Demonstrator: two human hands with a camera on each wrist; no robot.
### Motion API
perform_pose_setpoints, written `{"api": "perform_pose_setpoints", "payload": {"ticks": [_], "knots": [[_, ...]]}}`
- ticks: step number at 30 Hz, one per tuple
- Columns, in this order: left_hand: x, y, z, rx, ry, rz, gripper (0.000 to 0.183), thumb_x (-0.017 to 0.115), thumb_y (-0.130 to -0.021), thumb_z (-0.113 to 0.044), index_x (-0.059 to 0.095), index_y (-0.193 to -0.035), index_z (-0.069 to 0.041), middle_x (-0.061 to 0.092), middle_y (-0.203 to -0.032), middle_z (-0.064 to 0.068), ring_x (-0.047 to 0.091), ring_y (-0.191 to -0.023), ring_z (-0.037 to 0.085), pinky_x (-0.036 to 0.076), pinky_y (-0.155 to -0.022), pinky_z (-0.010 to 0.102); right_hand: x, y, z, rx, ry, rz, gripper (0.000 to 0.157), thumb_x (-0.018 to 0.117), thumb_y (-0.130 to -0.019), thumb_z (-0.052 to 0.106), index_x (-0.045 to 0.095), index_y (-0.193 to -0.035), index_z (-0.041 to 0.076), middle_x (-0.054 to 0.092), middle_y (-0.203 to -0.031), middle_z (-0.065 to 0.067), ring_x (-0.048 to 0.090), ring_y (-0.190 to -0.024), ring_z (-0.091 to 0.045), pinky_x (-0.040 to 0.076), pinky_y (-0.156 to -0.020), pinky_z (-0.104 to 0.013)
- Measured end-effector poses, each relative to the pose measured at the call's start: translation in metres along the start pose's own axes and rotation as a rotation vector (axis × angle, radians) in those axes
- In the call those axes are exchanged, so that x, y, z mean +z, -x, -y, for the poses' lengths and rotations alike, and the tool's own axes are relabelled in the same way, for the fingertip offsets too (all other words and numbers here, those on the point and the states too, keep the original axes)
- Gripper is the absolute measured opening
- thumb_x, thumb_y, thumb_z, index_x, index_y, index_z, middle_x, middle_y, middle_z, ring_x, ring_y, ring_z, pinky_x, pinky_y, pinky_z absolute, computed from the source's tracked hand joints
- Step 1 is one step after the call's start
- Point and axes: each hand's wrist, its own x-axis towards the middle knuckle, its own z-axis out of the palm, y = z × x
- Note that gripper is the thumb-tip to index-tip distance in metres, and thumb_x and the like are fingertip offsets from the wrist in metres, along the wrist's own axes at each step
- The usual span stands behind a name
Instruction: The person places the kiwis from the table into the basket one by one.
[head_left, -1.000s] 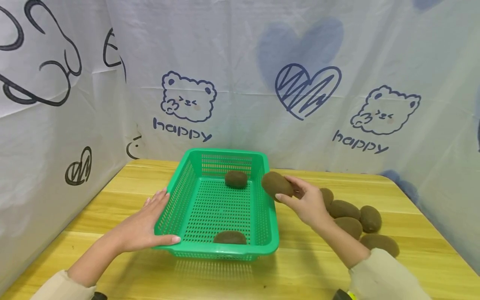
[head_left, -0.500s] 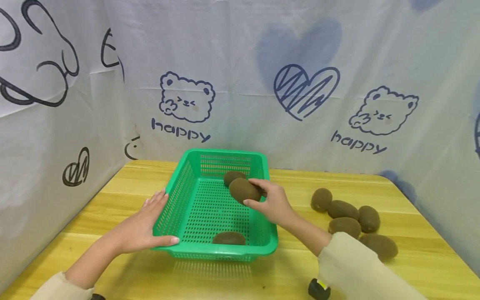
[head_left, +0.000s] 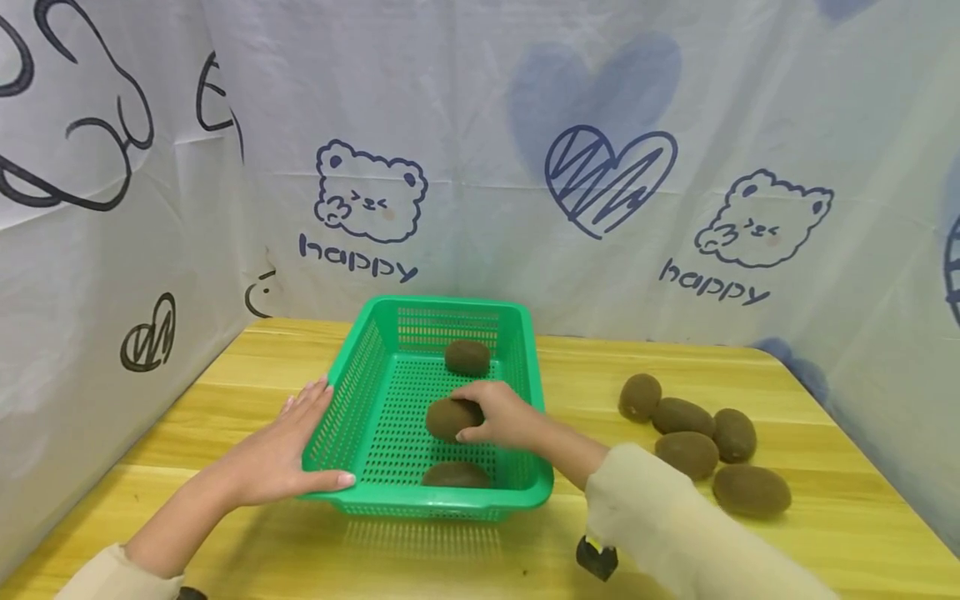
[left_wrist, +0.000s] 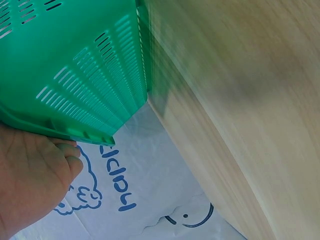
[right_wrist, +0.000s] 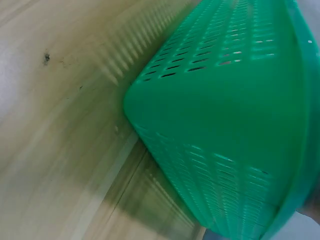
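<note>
In the head view a brown kiwi [head_left: 451,418] is low inside the green plastic basket [head_left: 442,497], held by my right hand [head_left: 501,414] between thumb and fingers. Another kiwi [head_left: 467,357] lies at the back of the basket, and a third kiwi [head_left: 456,475] is partly hidden behind the front wall. My left hand [head_left: 273,454] rests on the basket's left rim, its fingers extended along the side and its thumb over the front corner. The left wrist view shows that left hand [left_wrist: 35,177] against the rim. Most of my right hand is hidden behind the basket wall in the right wrist view.
To the right of the basket several loose kiwis [head_left: 686,455] lie grouped on the wooden table [head_left: 840,467]. A white printed cloth [head_left: 480,208] hangs behind the table and along its sides.
My right hand has carried the kiwi leftward over the basket's right rim, then down and nearer to me inside the basket. The left hand has stayed on the rim.
</note>
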Motion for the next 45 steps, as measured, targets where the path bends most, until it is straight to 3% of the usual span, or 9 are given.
{"api": "perform_pose_setpoints", "payload": {"ticks": [6,10,18,24,29,39,45], "knots": [[0.0,0.0,0.0,-0.003,0.0,0.0,0.11,0.064,-0.075,-0.058,0.01,-0.147,0.005,0.003,-0.154,0.024,0.005,-0.142,0.043,0.014,-0.11,0.061,0.009,-0.001,0.002,-0.005,0.025,0.074,0.041,0.068,-0.081,0.006,0.058,-0.119,-0.006,0.063,-0.118,-0.017,0.059,-0.109,-0.03,0.051,-0.088,-0.038],[0.0,0.001,0.0,-0.003,0.007,-0.001,0.11,0.064,-0.075,-0.058,0.01,-0.147,0.004,0.003,-0.154,0.024,0.004,-0.142,0.042,0.013,-0.111,0.06,0.008,0.0,0.003,-0.015,0.026,0.042,0.035,0.064,-0.083,0.003,0.061,-0.116,-0.005,0.063,-0.118,-0.016,0.057,-0.114,-0.031,0.048,-0.095,-0.041],[0.001,0.001,-0.001,0.002,0.021,-0.004,0.109,0.064,-0.076,-0.057,0.009,-0.147,0.005,0.003,-0.154,0.024,0.004,-0.142,0.043,0.012,-0.112,0.059,-0.005,0.008,0.0,-0.049,0.007,-0.173,0.032,0.067,-0.082,0.007,0.063,-0.112,-0.003,0.065,-0.114,-0.015,0.06,-0.109,-0.029,0.051,-0.091,-0.04],[0.003,0.0,0.0,-0.01,0.036,0.002,0.108,0.063,-0.077,-0.057,0.008,-0.147,0.004,0.0,-0.155,0.023,0.002,-0.142,0.042,0.005,-0.116,0.052,-0.009,0.016,-0.01,0.008,-0.058,-0.406,0.035,0.068,-0.081,0.007,0.062,-0.113,-0.004,0.063,-0.115,-0.017,0.057,-0.112,-0.032,0.048,-0.094,-0.044],[0.003,-0.001,0.0,-0.013,0.025,-0.001,0.109,0.063,-0.077,-0.058,0.008,-0.147,0.004,0.001,-0.155,0.022,0.002,-0.142,0.041,0.009,-0.114,0.057,-0.013,0.024,-0.02,0.022,-0.061,-0.568,0.035,0.07,-0.079,0.006,0.062,-0.112,-0.006,0.064,-0.114,-0.02,0.057,-0.113,-0.035,0.047,-0.096,-0.045],[0.003,0.001,0.0,-0.003,0.019,-0.01,0.109,0.063,-0.076,-0.058,0.009,-0.147,0.004,0.001,-0.155,0.022,0.003,-0.142,0.041,0.008,-0.115,0.054,-0.017,0.044,-0.044,0.139,-0.061,-0.731,0.041,0.07,-0.08,0.008,0.059,-0.116,-0.008,0.061,-0.118,-0.025,0.056,-0.113,-0.039,0.046,-0.095,-0.05],[0.001,0.001,0.0,0.0,0.012,-0.012,0.109,0.063,-0.076,-0.058,0.008,-0.147,0.004,0.001,-0.155,0.022,0.003,-0.142,0.041,0.011,-0.113,0.058,-0.016,0.055,-0.065,0.243,-0.082,-0.765,0.045,0.069,-0.081,0.008,0.055,-0.121,-0.009,0.055,-0.125,-0.027,0.05,-0.12,-0.041,0.041,-0.1,-0.053]]}}
